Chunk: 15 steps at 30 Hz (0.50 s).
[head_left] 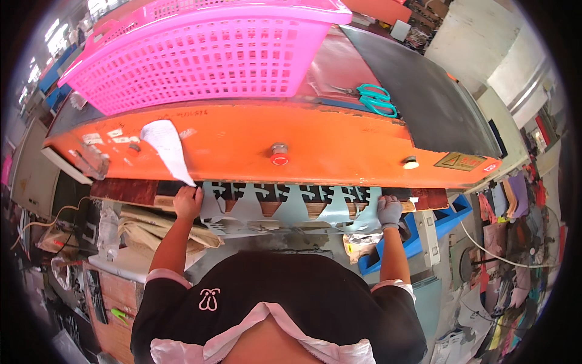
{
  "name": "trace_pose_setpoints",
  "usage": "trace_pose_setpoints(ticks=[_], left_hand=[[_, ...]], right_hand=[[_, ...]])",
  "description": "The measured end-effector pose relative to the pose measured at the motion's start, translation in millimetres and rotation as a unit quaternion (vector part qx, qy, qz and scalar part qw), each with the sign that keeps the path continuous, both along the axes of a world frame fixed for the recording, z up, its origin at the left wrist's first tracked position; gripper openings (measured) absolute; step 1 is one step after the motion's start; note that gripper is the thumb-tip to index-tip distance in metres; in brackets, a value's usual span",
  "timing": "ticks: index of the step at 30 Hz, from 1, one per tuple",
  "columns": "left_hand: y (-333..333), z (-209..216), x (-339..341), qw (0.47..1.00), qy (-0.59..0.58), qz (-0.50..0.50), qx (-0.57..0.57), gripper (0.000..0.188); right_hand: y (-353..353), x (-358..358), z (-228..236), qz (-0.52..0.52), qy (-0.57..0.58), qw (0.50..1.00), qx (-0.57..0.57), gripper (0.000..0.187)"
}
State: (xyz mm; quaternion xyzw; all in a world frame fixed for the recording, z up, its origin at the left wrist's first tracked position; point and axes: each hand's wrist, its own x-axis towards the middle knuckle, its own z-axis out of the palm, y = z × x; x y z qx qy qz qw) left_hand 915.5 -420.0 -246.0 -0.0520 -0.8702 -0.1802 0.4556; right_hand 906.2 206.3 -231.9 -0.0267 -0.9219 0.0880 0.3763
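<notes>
A pale blue-grey sheet with large cut-out gaps hangs over the front of a wooden board, below the orange machine. Behind its strips lies a dark slab with pale cross-shaped marks. At the sheet's left end, my bare left hand has its fingers bent over the board's edge. My right hand, in a light grey glove, is closed at the right end, against the last strip. What lies under the fingers of either hand is hidden.
A pink basket stands on the machine, with teal-handled scissors to its right. The front panel carries a red button and a hanging white paper. Brown sacking lies low left; a blue crate stands low right.
</notes>
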Motion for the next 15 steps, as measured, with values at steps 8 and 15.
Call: trace_pose_setpoints(ticks=[8,15], left_hand=[[0,-3,-12,0.999,-0.04,0.03,0.015,0.033],[3,3,-12,0.992,-0.118,0.02,0.047,0.039]], right_hand=[[-9,-16,-4,-0.033,-0.003,0.999,0.008,0.038],[-4,-16,-1,-0.055,-0.108,0.992,-0.032,0.049]])
